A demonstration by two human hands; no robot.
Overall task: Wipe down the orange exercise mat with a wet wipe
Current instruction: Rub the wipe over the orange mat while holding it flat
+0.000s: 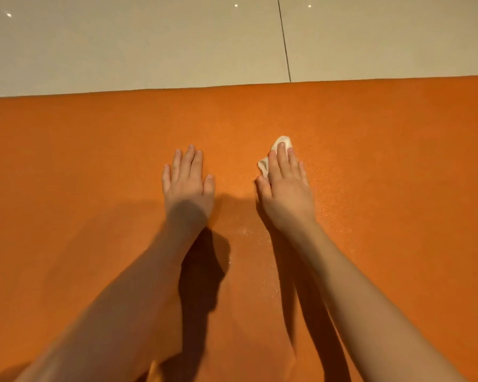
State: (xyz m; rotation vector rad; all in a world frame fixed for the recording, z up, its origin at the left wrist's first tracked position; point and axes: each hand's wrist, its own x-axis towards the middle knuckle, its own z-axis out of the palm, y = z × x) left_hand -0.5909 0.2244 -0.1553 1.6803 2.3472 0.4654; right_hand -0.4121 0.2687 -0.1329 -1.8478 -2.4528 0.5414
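On the grainy orange mat (392,166), left hand (188,184) lies flat; right hand (285,188), straight-fingered, presses a crumpled wipe (284,139).

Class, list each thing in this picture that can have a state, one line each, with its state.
orange exercise mat: unrolled flat, wet sheen in patches.
wet wipe: crumpled, pressed onto the mat.
right hand: fingers straight, pressing the wipe.
left hand: flat on the mat, holding nothing.
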